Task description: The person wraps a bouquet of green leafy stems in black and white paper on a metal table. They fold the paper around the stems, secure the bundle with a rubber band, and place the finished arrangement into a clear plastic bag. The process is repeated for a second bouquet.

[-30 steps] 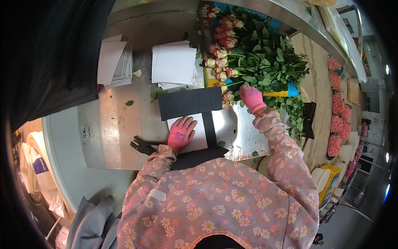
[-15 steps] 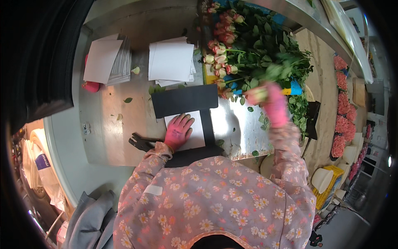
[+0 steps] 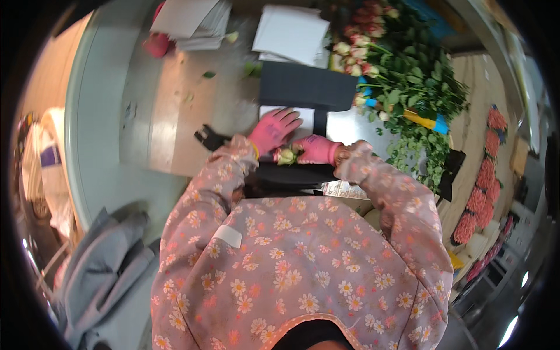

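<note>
My left hand [image 3: 274,129], in a pink glove, lies with its fingers stretched out over a white sheet [image 3: 303,114] on a black board [image 3: 308,87]. Close beside it, my right hand [image 3: 317,150], gloved in pink too, is closed around a rose. That rose's pale head [image 3: 284,156] shows below my left hand; its stem is mostly hidden. Several pink and cream roses [image 3: 354,52] with leafy stems lie bunched at the far right. A black tool [image 3: 210,138] rests left of my left forearm.
Two stacks of white sheets [image 3: 290,34] [image 3: 186,16] stand at the back of the metal table [image 3: 175,105]. Loose leaves and petals are scattered there. A pale raised panel [image 3: 96,116] borders the left side. Pink flower bunches [image 3: 487,175] are farther right.
My right hand has come from the rose bunch leftward and nearer to me, carrying a rose beside my left hand. My left hand still lies on the sheet. The view has shifted.
</note>
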A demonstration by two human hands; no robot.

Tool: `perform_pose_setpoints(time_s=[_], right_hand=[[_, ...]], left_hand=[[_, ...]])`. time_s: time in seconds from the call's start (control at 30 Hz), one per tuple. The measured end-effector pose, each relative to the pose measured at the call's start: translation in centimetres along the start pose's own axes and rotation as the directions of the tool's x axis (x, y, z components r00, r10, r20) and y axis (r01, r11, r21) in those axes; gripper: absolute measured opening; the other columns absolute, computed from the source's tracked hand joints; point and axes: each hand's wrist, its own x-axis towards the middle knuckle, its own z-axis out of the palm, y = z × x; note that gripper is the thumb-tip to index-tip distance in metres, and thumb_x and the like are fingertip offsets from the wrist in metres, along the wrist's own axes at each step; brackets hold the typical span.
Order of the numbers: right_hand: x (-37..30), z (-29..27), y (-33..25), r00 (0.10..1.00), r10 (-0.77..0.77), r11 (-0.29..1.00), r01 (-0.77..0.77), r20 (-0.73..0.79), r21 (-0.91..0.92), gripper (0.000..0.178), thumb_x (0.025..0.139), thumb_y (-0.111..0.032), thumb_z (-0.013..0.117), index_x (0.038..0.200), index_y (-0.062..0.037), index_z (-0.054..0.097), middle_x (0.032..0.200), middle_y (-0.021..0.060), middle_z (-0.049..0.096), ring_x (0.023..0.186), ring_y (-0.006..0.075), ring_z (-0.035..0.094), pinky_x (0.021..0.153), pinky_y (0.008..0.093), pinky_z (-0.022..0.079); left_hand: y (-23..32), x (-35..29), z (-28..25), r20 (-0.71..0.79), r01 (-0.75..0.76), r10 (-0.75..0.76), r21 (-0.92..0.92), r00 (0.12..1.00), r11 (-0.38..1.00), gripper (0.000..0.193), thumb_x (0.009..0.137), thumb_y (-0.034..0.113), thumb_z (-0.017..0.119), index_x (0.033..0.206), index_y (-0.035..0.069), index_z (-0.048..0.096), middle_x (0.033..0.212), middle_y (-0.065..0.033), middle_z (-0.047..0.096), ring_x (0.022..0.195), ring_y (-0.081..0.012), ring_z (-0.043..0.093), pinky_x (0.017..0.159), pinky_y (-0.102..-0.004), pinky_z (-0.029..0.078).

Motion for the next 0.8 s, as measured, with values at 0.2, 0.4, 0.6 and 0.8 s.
perform_pose_setpoints(time_s=[0.2,0.4,0.6,0.8], right_hand=[[3.2,2.5,2.3,0.994,-0.106,0.982,0.108,0.023,-0.153,0.028,0.078,-0.025,0.059,0.098,-0.0051,0.057,0.085,0.0175,0.061,0.082,0.0348,0.059,0.075,0.0421,0.046],[3.2,4.5,3.0,0.967,-0.220,0.957,0.189,-0.127,-0.222,0.028,0.080,-0.028,0.058,0.098,-0.0064,0.059,0.086,0.0180,0.062,0.084,0.0355,0.060,0.076,0.0425,0.046],[-4.7,-7.5,11.7,0.814,0.038,0.892,-0.289,-0.580,-0.347,0.018,0.080,-0.019,0.055,0.095,-0.0107,0.061,0.090,0.0139,0.062,0.086,0.0324,0.060,0.075,0.0411,0.048],[-6.7,-11.1,14.7,0.722,0.056,0.598,-0.578,-0.690,-0.556,0.017,0.076,-0.013,0.057,0.092,-0.0154,0.063,0.096,0.0073,0.057,0.093,0.0260,0.057,0.073,0.0374,0.050]], left_hand=[[-2.4,-3.0,-3.2,0.435,0.536,-0.336,-0.508,0.835,0.675,0.043,0.084,0.035,0.060,0.114,0.004,0.056,0.117,-0.0152,0.054,0.112,-0.0317,0.049,0.096,-0.0379,0.039],[1.0,-3.3,-2.0,0.604,0.433,-0.174,-0.313,0.778,0.845,0.053,0.072,0.045,0.068,0.102,0.003,0.057,0.101,-0.0186,0.058,0.104,-0.0348,0.052,0.091,-0.0412,0.041],[1.0,-3.6,-1.7,0.619,0.467,-0.213,-0.282,0.756,0.838,0.044,0.069,0.033,0.070,0.098,0.003,0.056,0.102,-0.0184,0.056,0.105,-0.0347,0.051,0.090,-0.0411,0.040],[1.5,-3.3,-3.0,0.568,0.420,-0.181,-0.323,0.803,0.848,0.041,0.071,0.030,0.069,0.099,0.002,0.056,0.103,-0.0173,0.054,0.105,-0.0341,0.049,0.091,-0.0398,0.040]])
